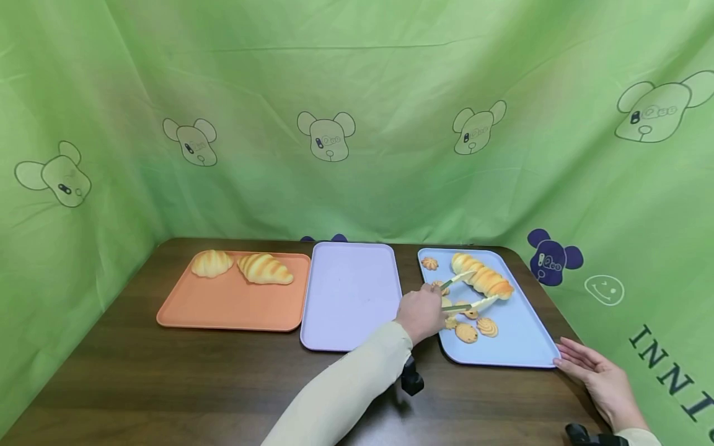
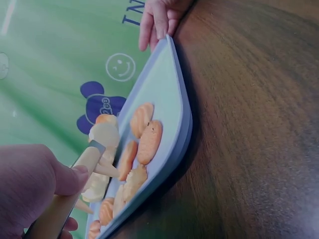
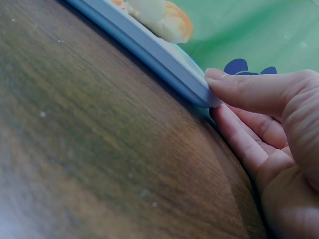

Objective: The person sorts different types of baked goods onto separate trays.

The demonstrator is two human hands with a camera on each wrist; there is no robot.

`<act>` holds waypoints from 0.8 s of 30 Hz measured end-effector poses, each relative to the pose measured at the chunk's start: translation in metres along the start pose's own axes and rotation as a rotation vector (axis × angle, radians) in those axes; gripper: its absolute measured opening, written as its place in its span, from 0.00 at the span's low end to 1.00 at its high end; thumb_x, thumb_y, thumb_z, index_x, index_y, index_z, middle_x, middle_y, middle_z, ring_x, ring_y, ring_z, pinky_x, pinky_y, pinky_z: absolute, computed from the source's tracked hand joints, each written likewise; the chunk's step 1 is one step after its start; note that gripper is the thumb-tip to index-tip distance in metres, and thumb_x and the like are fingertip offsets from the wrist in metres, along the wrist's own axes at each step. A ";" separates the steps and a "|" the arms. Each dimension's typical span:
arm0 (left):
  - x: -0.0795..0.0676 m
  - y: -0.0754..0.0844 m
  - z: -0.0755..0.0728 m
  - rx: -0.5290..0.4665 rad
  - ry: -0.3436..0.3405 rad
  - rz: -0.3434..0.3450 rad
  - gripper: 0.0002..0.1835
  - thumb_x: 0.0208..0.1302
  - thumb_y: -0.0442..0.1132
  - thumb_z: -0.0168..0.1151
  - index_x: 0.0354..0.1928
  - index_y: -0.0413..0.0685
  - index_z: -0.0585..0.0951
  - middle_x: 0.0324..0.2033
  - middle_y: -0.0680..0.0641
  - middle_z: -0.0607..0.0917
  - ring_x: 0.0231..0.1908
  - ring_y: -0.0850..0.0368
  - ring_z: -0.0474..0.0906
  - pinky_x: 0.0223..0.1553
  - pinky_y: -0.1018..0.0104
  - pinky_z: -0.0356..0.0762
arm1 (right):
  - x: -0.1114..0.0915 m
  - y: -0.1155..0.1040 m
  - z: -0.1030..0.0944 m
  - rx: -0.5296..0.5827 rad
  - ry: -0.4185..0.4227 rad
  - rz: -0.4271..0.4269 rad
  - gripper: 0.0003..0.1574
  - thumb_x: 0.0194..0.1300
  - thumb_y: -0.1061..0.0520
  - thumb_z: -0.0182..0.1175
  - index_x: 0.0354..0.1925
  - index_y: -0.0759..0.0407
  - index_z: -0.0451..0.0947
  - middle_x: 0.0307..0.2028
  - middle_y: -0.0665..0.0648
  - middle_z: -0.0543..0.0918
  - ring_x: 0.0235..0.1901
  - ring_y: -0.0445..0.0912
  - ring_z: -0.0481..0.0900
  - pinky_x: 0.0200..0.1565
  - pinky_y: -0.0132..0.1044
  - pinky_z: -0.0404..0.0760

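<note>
My left hand point(image 1: 421, 313) grips a pair of cream tongs point(image 1: 465, 294) with green handles over the blue tray point(image 1: 519, 347). The tong arms are spread, their tips at the near end of a long ridged bread loaf point(image 1: 482, 275). Several small orange cookies point(image 1: 467, 332) lie on the tray near the tongs. The left wrist view shows that left hand point(image 2: 30, 189) round the tongs point(image 2: 84, 164) above the cookies point(image 2: 147, 142). My right hand point(image 1: 591, 371) rests flat on the table, its straight fingertips point(image 3: 219, 75) touching the blue tray's near right corner point(image 3: 149, 52).
An orange tray point(image 1: 223, 310) with two croissants point(image 1: 264, 269) lies at the left, a lilac tray point(image 1: 348, 297) in the middle. All three sit on a dark wooden table point(image 1: 167, 384). Green cloth with bear prints point(image 1: 326, 136) walls in the back and sides.
</note>
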State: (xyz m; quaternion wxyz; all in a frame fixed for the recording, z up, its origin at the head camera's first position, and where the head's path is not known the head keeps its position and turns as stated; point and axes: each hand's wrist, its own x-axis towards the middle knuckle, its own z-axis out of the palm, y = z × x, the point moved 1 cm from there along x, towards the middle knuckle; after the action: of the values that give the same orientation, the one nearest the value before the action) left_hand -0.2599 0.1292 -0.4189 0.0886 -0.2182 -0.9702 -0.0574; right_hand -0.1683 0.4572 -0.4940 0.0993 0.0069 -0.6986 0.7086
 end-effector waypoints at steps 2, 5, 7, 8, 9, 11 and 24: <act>-0.003 -0.003 -0.001 -0.013 0.013 0.012 0.30 0.63 0.58 0.66 0.63 0.51 0.79 0.44 0.52 0.83 0.30 0.59 0.81 0.28 0.69 0.77 | 0.000 0.000 0.000 -0.001 0.003 0.004 0.32 0.62 0.78 0.60 0.47 0.42 0.86 0.40 0.40 0.87 0.40 0.30 0.83 0.40 0.20 0.76; -0.007 -0.009 -0.002 -0.055 0.036 0.015 0.30 0.62 0.54 0.66 0.64 0.50 0.78 0.43 0.52 0.83 0.28 0.59 0.80 0.26 0.68 0.77 | -0.001 0.000 0.000 -0.011 0.009 0.012 0.32 0.62 0.78 0.60 0.47 0.42 0.86 0.39 0.39 0.87 0.40 0.29 0.83 0.39 0.20 0.76; -0.010 -0.013 -0.003 -0.077 0.053 0.013 0.30 0.62 0.53 0.67 0.64 0.49 0.79 0.42 0.51 0.83 0.26 0.59 0.80 0.25 0.67 0.76 | 0.000 0.000 0.000 -0.018 0.009 0.014 0.32 0.62 0.78 0.60 0.47 0.41 0.86 0.39 0.39 0.87 0.40 0.29 0.83 0.39 0.19 0.76; -0.011 -0.016 -0.003 -0.089 0.061 0.009 0.29 0.62 0.52 0.67 0.63 0.49 0.79 0.41 0.51 0.83 0.26 0.59 0.80 0.25 0.67 0.77 | 0.000 0.000 0.000 -0.020 0.009 0.016 0.32 0.62 0.78 0.60 0.47 0.41 0.86 0.39 0.39 0.87 0.40 0.29 0.83 0.39 0.19 0.76; -0.012 -0.018 -0.003 -0.100 0.066 0.003 0.29 0.61 0.52 0.67 0.62 0.49 0.79 0.40 0.51 0.82 0.26 0.58 0.79 0.25 0.66 0.77 | 0.000 0.000 0.000 -0.023 0.010 0.016 0.33 0.62 0.78 0.60 0.47 0.41 0.86 0.39 0.39 0.87 0.39 0.29 0.83 0.40 0.19 0.76; -0.014 -0.023 -0.004 -0.118 0.067 -0.006 0.28 0.62 0.52 0.67 0.62 0.48 0.79 0.39 0.51 0.82 0.26 0.58 0.79 0.26 0.66 0.77 | 0.001 -0.001 0.000 -0.028 0.008 0.019 0.33 0.62 0.78 0.60 0.47 0.40 0.86 0.39 0.39 0.87 0.39 0.29 0.83 0.40 0.19 0.76; -0.023 -0.035 -0.014 -0.078 0.040 0.057 0.35 0.60 0.55 0.69 0.66 0.47 0.76 0.45 0.51 0.82 0.31 0.62 0.79 0.28 0.70 0.75 | 0.002 0.001 0.000 0.003 -0.009 0.018 0.31 0.62 0.77 0.61 0.48 0.43 0.86 0.41 0.39 0.87 0.40 0.30 0.83 0.40 0.21 0.77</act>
State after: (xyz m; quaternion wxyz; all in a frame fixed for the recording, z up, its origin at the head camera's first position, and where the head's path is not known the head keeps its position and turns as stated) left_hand -0.2521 0.0862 -0.4129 0.1010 -0.2478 -0.9586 -0.0970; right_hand -0.1704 0.4578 -0.4949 0.0900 0.0040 -0.6981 0.7103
